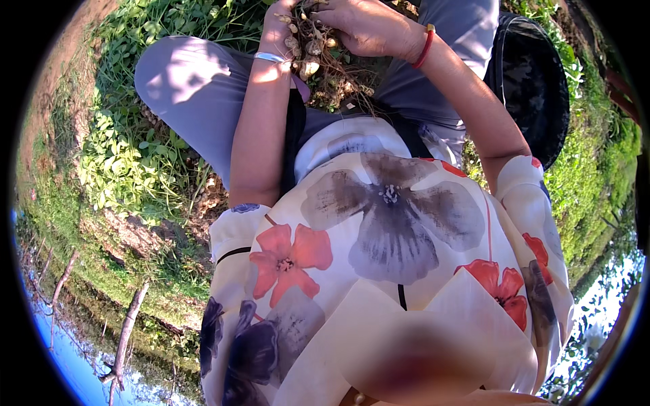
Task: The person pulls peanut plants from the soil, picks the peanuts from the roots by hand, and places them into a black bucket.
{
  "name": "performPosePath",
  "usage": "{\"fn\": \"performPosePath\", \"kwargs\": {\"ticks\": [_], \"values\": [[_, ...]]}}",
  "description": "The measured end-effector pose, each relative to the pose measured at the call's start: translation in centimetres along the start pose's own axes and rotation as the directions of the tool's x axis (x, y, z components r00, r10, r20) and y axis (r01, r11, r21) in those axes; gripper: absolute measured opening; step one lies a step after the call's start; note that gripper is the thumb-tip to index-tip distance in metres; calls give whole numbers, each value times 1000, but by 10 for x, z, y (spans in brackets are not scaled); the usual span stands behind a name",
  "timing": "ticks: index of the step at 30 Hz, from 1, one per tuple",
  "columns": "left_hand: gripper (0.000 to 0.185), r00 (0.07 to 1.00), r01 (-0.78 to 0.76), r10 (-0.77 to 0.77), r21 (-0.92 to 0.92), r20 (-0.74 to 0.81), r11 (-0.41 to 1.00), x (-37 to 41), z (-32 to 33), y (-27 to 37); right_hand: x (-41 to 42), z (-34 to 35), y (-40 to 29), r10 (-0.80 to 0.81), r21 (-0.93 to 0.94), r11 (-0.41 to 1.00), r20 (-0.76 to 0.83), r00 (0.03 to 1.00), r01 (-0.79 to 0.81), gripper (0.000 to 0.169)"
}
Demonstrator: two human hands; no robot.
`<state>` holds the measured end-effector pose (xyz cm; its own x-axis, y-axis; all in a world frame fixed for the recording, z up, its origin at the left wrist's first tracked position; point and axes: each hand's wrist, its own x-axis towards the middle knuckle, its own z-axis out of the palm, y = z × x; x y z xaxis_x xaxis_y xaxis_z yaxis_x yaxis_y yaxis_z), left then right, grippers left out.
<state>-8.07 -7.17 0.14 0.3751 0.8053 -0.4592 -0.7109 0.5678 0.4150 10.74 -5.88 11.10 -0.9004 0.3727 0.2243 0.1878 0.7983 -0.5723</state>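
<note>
At the top edge, my left hand (278,28), with a silvery band at its wrist, holds one side of a bunch of uprooted peanut plants (314,48). Pale, soil-covered pods and thin brown roots hang from the bunch. My right hand (363,28), with a red cord bracelet, reaches in from the other side, its fingers closed on the pods and roots. The fingertips of both hands are partly hidden or cut off by the frame. Below the bunch, more pods and roots (345,91) lie between my bent legs.
A black tub or bucket (533,91) stands beside my right leg. Leafy green plants (119,157) lie in a heap by my left knee, with pods among them. Bare soil, grass and thin tree trunks (129,325) are farther off at the left.
</note>
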Motion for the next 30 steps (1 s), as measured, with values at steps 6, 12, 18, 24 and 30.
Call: {"fn": "performPosePath", "kwargs": {"ticks": [6,12,18,24,30], "values": [[27,982,-129,136,60,-134,990,-10,19,-1,5,15,26,311,204,918,158,937,-339,18],[31,983,-175,177,38,-53,984,-19,32,7,4,-2,7,367,298,889,-7,930,-348,19],[28,962,-228,238,-83,131,970,-9,22,3,-21,-17,-30,546,385,823,-328,771,-419,13],[31,972,-217,221,58,-79,974,5,21,0,-16,45,-57,454,158,879,-567,687,-451,23],[30,934,-291,321,182,-160,939,0,31,-13,-6,38,-41,591,170,796,-427,684,-581,34]]}}
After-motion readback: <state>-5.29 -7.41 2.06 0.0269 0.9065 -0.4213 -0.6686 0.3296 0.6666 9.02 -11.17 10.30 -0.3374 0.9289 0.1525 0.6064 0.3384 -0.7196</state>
